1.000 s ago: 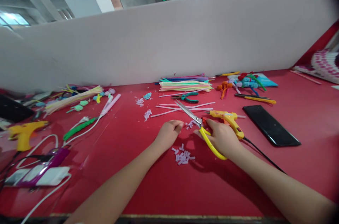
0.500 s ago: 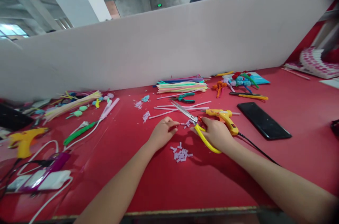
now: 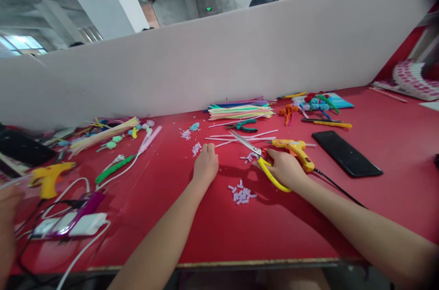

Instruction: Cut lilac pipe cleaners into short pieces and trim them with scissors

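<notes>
My right hand (image 3: 283, 167) grips the yellow handles of a pair of scissors (image 3: 255, 155), whose steel blades point up and left over the red table (image 3: 219, 226). My left hand (image 3: 206, 164) reaches forward with its fingers down at the near ends of several thin white sticks (image 3: 240, 138); whether it grips one I cannot tell. A small heap of short lilac cut pieces (image 3: 242, 194) lies between my hands, and a few more lilac bits (image 3: 249, 158) lie by the blades.
A yellow glue gun (image 3: 297, 149) with a black cord lies just behind my right hand, a black phone (image 3: 346, 153) to its right. Coloured sticks (image 3: 240, 110) and green pliers (image 3: 244, 125) lie further back. Another person's hand (image 3: 8, 217), a second glue gun (image 3: 48, 178) and cables are at left.
My left hand moved from beside the lilac bits near the scissors forward and left to the ends of the white sticks. The right hand with the scissors stayed put. Another hand appeared at left.
</notes>
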Action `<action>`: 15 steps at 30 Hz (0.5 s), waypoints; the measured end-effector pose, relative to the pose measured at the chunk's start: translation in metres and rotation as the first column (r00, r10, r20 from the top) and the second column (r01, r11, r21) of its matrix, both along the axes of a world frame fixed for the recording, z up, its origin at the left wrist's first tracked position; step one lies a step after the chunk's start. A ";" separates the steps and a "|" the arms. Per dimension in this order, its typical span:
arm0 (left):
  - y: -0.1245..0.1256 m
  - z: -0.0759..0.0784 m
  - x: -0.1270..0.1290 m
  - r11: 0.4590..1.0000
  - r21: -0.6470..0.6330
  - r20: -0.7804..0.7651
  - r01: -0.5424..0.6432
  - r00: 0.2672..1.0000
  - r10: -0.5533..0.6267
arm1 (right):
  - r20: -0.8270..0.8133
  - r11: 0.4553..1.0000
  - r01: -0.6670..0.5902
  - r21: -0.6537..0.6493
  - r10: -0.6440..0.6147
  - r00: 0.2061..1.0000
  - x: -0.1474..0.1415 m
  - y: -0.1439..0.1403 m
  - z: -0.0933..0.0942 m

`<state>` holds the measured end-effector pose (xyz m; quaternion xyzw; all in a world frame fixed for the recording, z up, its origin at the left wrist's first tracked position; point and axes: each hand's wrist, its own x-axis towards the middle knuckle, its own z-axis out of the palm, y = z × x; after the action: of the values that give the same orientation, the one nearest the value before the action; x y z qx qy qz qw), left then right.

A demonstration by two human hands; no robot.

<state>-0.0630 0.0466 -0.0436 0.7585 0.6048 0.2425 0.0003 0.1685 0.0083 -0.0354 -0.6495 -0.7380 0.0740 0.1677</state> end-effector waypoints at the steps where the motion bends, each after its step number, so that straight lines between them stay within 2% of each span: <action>1: 0.001 0.002 -0.002 1.000 -0.001 0.015 0.004 1.000 -0.004 | 0.000 1.000 0.003 0.006 -0.003 1.000 0.000 0.000 0.000; 3: 0.000 0.009 -0.005 0.998 -0.023 0.039 0.056 0.998 -0.055 | -0.004 1.000 0.007 0.023 -0.006 1.000 0.001 0.000 0.000; 6: -0.008 0.021 -0.002 0.973 -0.082 0.109 0.214 0.973 -0.205 | -0.010 0.999 0.005 0.038 -0.005 1.000 0.002 0.000 0.000; 8: -0.016 0.029 0.000 0.912 -0.138 0.220 0.387 0.909 -0.353 | -0.009 0.999 0.005 0.033 -0.005 1.000 0.002 0.000 0.000; 9: -0.020 0.032 0.001 0.862 -0.195 0.231 0.469 0.876 -0.424 | -0.006 1.000 0.006 0.024 -0.006 1.000 0.001 0.000 0.000; 11: -0.026 0.038 -0.001 0.739 -0.366 0.228 0.565 0.825 -0.517 | -0.001 1.000 0.004 0.006 -0.004 1.000 0.000 0.000 0.000; 12: -0.029 0.039 -0.002 0.697 -0.427 0.220 0.576 0.814 -0.538 | -0.001 1.000 -0.002 0.000 0.002 1.000 0.000 0.000 0.000; 13: -0.031 0.040 -0.003 0.674 -0.465 0.211 0.574 0.811 -0.546 | -0.003 1.000 -0.011 -0.003 0.011 1.000 -0.001 -0.001 0.000; 15: -0.032 0.039 -0.006 0.674 -0.481 0.190 0.561 0.817 -0.544 | -0.009 1.000 -0.024 -0.002 0.023 1.000 -0.001 -0.001 -0.001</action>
<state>-0.0687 0.0142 -0.0047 0.8727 0.3891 0.0715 0.2861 0.1674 0.0068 -0.0361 -0.6406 -0.7447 0.0797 0.1694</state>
